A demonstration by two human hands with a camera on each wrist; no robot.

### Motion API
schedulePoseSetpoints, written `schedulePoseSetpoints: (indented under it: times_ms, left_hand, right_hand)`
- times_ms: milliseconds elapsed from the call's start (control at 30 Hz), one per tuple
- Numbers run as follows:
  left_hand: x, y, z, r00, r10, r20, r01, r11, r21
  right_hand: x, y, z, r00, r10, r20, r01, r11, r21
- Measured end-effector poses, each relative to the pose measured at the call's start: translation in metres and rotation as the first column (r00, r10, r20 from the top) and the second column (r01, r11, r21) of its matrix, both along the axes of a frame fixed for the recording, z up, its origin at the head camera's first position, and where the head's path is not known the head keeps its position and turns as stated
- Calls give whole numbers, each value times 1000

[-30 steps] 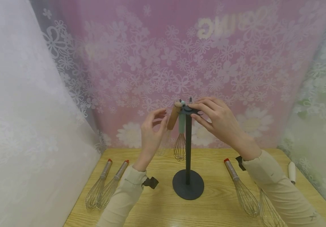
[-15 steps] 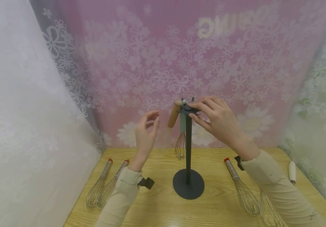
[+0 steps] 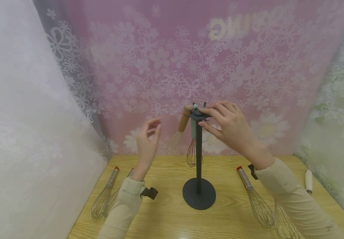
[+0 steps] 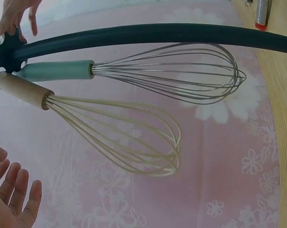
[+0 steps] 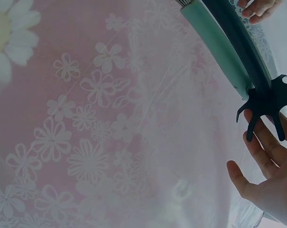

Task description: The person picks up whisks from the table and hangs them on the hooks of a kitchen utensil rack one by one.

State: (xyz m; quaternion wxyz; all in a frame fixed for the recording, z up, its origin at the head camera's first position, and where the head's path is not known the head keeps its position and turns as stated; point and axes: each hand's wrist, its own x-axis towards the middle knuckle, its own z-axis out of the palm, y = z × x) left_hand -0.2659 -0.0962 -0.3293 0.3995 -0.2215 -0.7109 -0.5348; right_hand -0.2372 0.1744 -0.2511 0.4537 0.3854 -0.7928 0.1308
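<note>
A black stand with a hooked top (image 3: 198, 114) holds two hanging whisks. One whisk has a wooden handle (image 3: 184, 121) and pale wires; it hangs tilted at the left. Close behind the post is a whisk with a mint-green handle (image 4: 62, 70). My right hand (image 3: 230, 127) touches the hooked top with its fingertips. In the right wrist view its fingers lie behind the hooks and the thumb is spread away. My left hand (image 3: 147, 142) is raised left of the wooden-handled whisk, fingers loosely bent, holding nothing.
The stand's round base (image 3: 199, 199) sits on the wooden table (image 3: 166, 219). Metal whisks (image 3: 104, 196) lie at the left, one partly behind the left sleeve. Another metal whisk (image 3: 254, 199) and a white-handled utensil (image 3: 308, 182) lie at the right. A pink flowered sheet (image 3: 160, 66) hangs behind.
My left hand has moved left and slightly down, away from the wooden-handled whisk. The hooked top and both hanging whisks have shifted slightly right, while the right hand stays at the hooks.
</note>
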Motion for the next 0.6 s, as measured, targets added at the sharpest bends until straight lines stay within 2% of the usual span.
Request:
schedulePoseSetpoints:
  times_ms: [300, 500, 600]
  left_hand:
    - [-2, -18, -6, 999, 29, 31, -29, 1000, 9]
    - [-1, -33, -12, 998, 35, 60, -35, 999, 8]
    - [-1, -41, -16, 994, 58, 88, -59, 998, 9]
  right_hand:
    - [0, 9, 4, 992, 66, 106, -67, 998, 5]
    - [-4, 14, 5, 985, 114, 132, -119, 992, 31]
    - [-6, 16, 4, 982, 122, 141, -129, 991, 41]
